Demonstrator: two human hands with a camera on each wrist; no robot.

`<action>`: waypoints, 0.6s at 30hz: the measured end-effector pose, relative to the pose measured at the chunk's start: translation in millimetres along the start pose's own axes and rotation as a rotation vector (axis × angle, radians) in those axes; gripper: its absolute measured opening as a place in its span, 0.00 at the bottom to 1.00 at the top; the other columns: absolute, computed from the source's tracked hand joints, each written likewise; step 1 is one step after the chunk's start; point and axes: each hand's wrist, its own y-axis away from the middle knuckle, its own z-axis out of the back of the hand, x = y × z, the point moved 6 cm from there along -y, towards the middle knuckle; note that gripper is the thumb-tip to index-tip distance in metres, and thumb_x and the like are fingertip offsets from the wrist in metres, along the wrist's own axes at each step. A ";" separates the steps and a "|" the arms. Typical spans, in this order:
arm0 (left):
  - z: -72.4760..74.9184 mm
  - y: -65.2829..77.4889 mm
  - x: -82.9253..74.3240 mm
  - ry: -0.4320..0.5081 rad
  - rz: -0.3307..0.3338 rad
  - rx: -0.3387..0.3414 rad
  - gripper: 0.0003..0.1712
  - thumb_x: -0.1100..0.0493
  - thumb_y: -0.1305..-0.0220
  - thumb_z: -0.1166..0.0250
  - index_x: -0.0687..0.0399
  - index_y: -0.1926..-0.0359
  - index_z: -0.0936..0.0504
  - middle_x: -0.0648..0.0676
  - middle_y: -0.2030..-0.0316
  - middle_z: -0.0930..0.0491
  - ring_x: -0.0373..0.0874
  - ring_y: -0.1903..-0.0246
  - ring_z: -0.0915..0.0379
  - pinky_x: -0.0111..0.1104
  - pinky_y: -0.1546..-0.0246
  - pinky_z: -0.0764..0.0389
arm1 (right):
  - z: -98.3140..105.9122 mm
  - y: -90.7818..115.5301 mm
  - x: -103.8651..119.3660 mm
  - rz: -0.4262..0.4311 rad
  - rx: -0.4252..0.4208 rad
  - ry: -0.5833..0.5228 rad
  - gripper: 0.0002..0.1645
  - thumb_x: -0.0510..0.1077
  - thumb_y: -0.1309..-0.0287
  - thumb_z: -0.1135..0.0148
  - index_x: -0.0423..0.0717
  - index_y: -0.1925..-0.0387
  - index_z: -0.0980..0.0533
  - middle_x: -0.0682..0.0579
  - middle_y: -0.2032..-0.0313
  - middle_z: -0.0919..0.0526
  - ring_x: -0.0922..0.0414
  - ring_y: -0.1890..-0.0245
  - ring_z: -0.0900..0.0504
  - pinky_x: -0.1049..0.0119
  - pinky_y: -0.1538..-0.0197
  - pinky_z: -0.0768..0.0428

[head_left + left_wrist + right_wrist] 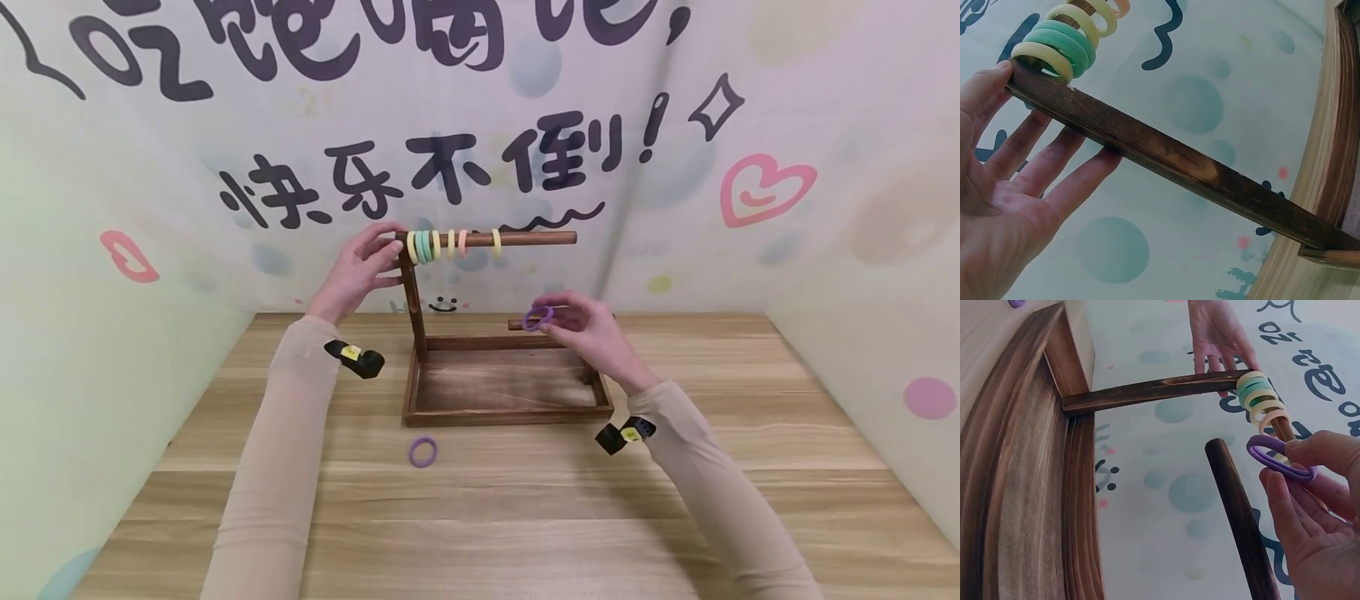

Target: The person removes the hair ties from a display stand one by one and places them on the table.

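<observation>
A dark wooden stand holds up a long upper bar (536, 238), which carries several yellow, green and pink rings (424, 247). Straight fingers of my left hand (365, 265) touch the top of the stand's left post (1141, 147), with the thumb at its upper corner. My right hand (592, 333) pinches a purple ring (1260, 464) between thumb and fingers. In the head view this ring overlaps the free end of the shorter lower bar (514, 324); in the right wrist view it shows beside that bar (1235, 512).
Another purple ring (423, 452) lies on the wooden table (480, 533), in front of the stand's shallow tray base (510, 417). A printed cloth (300, 267) with dark lettering hangs behind, and pale walls stand at both sides.
</observation>
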 end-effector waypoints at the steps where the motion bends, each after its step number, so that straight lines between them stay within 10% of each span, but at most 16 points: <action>1: -0.1 -0.2 0.5 -0.001 0.002 0.000 0.15 0.55 0.29 0.43 0.46 0.43 0.27 0.61 0.45 0.28 0.51 0.53 0.23 0.46 0.50 0.21 | -0.9 0.7 -0.2 0.003 0.004 -0.001 0.22 0.27 0.43 0.38 0.30 0.46 0.27 0.36 0.52 0.21 0.51 0.55 0.18 0.65 0.51 0.19; 18: 0.2 -1.4 1.0 0.011 -0.001 -0.003 0.15 0.56 0.28 0.43 0.46 0.43 0.27 0.61 0.46 0.28 0.51 0.54 0.22 0.46 0.51 0.20 | -29.6 12.6 -7.4 0.038 0.094 0.002 0.22 0.25 0.44 0.38 0.33 0.47 0.26 0.39 0.53 0.19 0.48 0.54 0.18 0.63 0.50 0.19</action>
